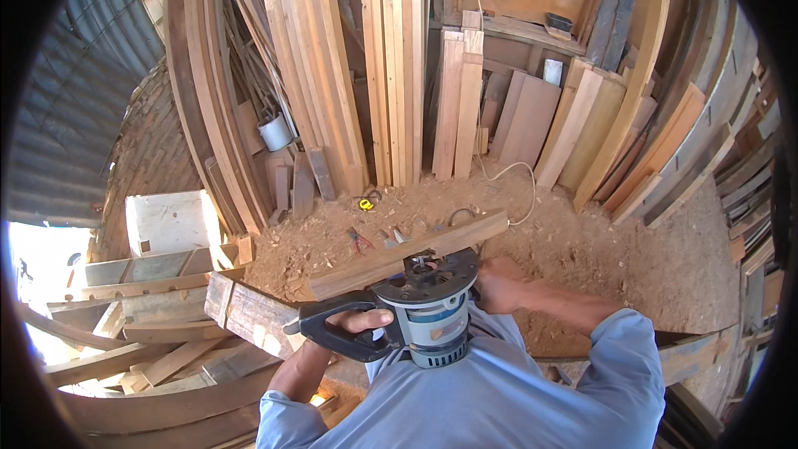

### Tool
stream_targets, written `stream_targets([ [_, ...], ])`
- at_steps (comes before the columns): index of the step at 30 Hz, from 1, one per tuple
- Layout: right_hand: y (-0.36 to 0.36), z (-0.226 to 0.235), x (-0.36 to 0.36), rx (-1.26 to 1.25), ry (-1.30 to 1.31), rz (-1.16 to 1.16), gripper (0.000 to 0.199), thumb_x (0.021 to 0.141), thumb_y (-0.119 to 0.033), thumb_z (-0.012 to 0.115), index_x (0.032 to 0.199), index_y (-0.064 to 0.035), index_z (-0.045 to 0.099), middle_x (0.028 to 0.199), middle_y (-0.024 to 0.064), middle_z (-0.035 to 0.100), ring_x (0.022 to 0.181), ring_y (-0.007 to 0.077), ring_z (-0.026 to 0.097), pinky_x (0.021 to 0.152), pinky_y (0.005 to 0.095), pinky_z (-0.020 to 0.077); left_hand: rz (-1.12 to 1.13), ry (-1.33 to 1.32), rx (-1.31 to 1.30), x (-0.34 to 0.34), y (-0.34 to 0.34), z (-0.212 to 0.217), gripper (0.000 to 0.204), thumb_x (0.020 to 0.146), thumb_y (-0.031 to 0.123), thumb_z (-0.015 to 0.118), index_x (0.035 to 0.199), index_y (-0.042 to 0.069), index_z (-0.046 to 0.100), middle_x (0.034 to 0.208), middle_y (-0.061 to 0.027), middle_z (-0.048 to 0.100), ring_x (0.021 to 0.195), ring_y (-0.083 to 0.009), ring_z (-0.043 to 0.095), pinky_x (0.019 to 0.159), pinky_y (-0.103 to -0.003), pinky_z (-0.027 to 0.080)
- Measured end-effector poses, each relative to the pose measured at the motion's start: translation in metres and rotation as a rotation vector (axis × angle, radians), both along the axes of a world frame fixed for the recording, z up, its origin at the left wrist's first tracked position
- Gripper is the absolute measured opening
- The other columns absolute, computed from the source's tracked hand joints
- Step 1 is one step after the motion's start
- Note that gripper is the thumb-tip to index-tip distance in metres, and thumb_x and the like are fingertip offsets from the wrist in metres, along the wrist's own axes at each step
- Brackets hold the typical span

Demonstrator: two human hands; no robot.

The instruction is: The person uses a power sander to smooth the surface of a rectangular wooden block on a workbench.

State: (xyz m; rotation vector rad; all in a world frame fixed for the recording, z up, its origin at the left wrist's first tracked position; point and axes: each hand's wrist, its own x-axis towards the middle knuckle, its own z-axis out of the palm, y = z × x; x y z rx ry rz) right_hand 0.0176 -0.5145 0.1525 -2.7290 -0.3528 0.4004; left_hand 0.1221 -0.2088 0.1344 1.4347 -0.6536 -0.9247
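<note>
A router point(434, 328) with a grey motor body and a black round base is held close to my blue shirt, its base turned up and away from me. My left hand point(363, 321) wraps round its black handle point(341, 326), thumb on top. My right hand point(499, 284) is closed at the base's right edge; whatever grip lies inside it is hidden. A bit and collet point(424, 263) show in the base's opening. Just beyond the router lies a wooden piece point(399, 258), slanting up to the right; whether they touch, I cannot tell.
Sawdust and shavings cover the bench point(607, 258). A yellow tape measure point(366, 204), red-handled pliers point(360, 241) and a pale cord point(528, 191) lie on it. Boards point(391, 75) stand along the far side. A white cup point(274, 131) hangs among them. Timber offcuts point(174, 362) are piled at left.
</note>
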Motion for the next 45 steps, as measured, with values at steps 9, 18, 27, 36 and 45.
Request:
stream_targets([
  [9,-0.004,-0.005,0.006,0.029,0.096,-0.003,0.020,0.065,-0.009,0.064,0.082,-0.0007,0.068,0.083,0.0224,0.067,0.084,0.0418,0.067,0.072,0.0476,0.0548,0.014,-0.001,0.007,-0.001,0.002,0.001,0.069,0.079,0.043,0.073,0.125,-0.005,0.059,0.117,-0.0173,0.066,0.110,-0.0265,0.060,0.097,-0.039,0.046],
  [18,0.001,-0.019,0.004,0.733,0.111,-0.267,0.060,0.075,-0.018,0.076,0.126,0.0015,0.052,0.115,0.0192,0.064,0.108,0.0320,0.063,0.089,0.0402,0.0516,0.245,0.177,-0.105,-0.011,-0.003,0.004,0.070,0.079,0.041,0.072,0.127,-0.007,0.058,0.126,-0.0171,0.063,0.116,-0.0264,0.058,0.102,-0.038,0.044],
  [27,0.048,-0.116,-0.012,1.704,0.751,-0.198,0.113,0.061,-0.048,0.089,0.144,0.0077,0.036,0.135,0.0174,0.055,0.122,0.0256,0.055,0.106,0.0367,0.0418,0.471,0.325,-0.389,-0.022,0.004,-0.030,0.072,0.082,0.040,0.069,0.135,-0.006,0.051,0.128,-0.0189,0.060,0.120,-0.0282,0.058,0.103,-0.039,0.045],
  [36,0.042,-0.134,-0.010,1.849,0.872,-0.171,0.105,0.060,-0.046,0.090,0.137,0.0093,0.046,0.132,0.0190,0.059,0.121,0.0272,0.057,0.106,0.0381,0.0420,0.465,0.357,-0.394,-0.019,0.006,-0.039,0.072,0.083,0.040,0.068,0.135,-0.006,0.051,0.128,-0.0187,0.061,0.119,-0.0281,0.058,0.102,-0.039,0.046],
  [45,0.035,-0.116,-0.008,1.850,0.925,-0.250,0.113,0.065,-0.050,0.087,0.146,0.0090,0.033,0.142,0.0212,0.050,0.131,0.0313,0.049,0.112,0.0424,0.0352,0.431,0.369,-0.369,-0.018,0.007,-0.040,0.071,0.083,0.041,0.067,0.135,-0.005,0.051,0.128,-0.0186,0.061,0.118,-0.0279,0.059,0.102,-0.039,0.046],
])
